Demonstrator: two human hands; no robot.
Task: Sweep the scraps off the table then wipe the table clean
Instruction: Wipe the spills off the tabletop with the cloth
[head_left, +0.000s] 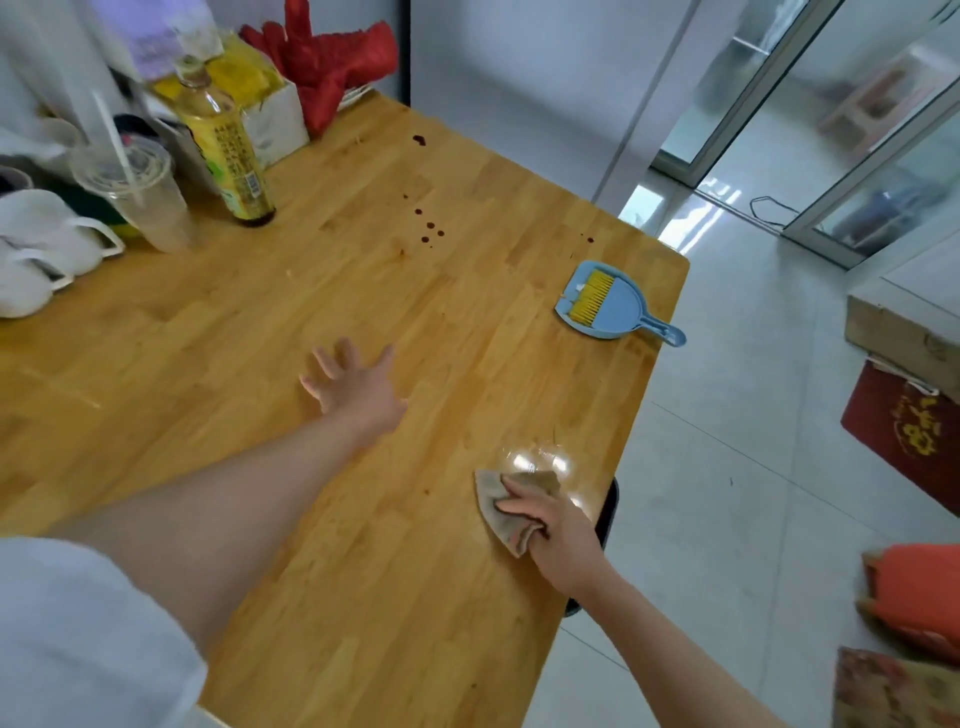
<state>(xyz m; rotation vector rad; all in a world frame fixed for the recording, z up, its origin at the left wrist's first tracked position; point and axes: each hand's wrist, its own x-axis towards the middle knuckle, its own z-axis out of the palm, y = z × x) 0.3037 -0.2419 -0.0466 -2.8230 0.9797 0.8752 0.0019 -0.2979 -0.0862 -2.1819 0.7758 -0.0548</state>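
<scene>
Brown cloth (511, 506) lay gripped under the right hand (558, 530) at the table (363, 597) edge; the left hand (356, 389) rested spread flat. Dark spots (431, 231) sat well apart, likely to smear toward the dustpan (610, 304).

The left hand (356, 387) lies flat on the table (363, 597), palm down, fingers straight and spread, thumb out to the side. Its bare forearm stretches back across the tabletop to a white sleeve at the near edge. The right hand (553, 525) sits close to the table's right edge, nearer the body than the left hand. Its fingers press down on a cloth (493, 501), the lower ones curled round the folded end. The right forearm crosses the table's edge from outside it.
</scene>
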